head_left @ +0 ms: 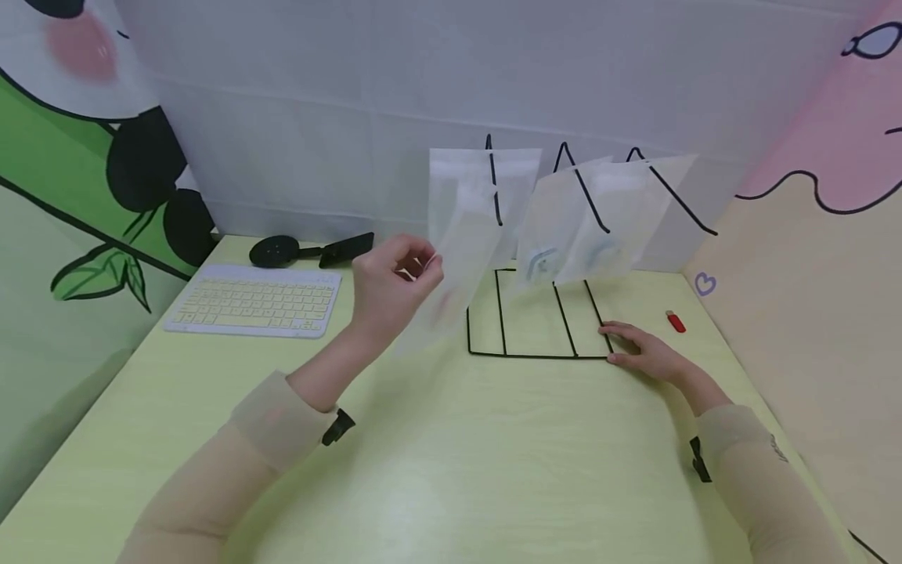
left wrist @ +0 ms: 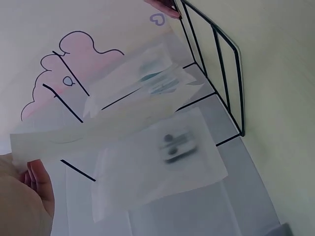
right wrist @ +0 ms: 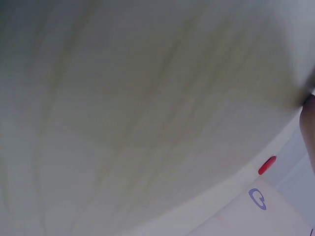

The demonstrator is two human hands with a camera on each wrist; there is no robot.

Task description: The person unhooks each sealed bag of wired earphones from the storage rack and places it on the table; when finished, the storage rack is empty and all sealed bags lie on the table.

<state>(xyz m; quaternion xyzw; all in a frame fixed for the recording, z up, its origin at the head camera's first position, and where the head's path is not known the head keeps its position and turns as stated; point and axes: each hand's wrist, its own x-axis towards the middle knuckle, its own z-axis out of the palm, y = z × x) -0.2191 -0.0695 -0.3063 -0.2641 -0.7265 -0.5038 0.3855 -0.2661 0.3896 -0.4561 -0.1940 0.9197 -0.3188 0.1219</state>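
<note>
A translucent plastic bag [head_left: 461, 251] is pinched at its edge between the thumb and fingers of my left hand [head_left: 395, 286]. It hangs down in front of the black wire rack [head_left: 521, 356], and a faint reddish shape shows through it. More bags [head_left: 543, 227] hang on the rack's hooks, with bluish items inside. In the left wrist view, a bag [left wrist: 147, 179] below the held one contains a dark blurred item with two round spots. My right hand [head_left: 644, 352] rests its fingers and thumb at the front right corner of the rack's base.
A white keyboard [head_left: 254, 301] lies at the left, with a black round-headed object [head_left: 275, 251] behind it. A small red USB stick [head_left: 676, 321] lies right of the rack. The grey cloth wall [head_left: 282, 157] stands close behind the rack.
</note>
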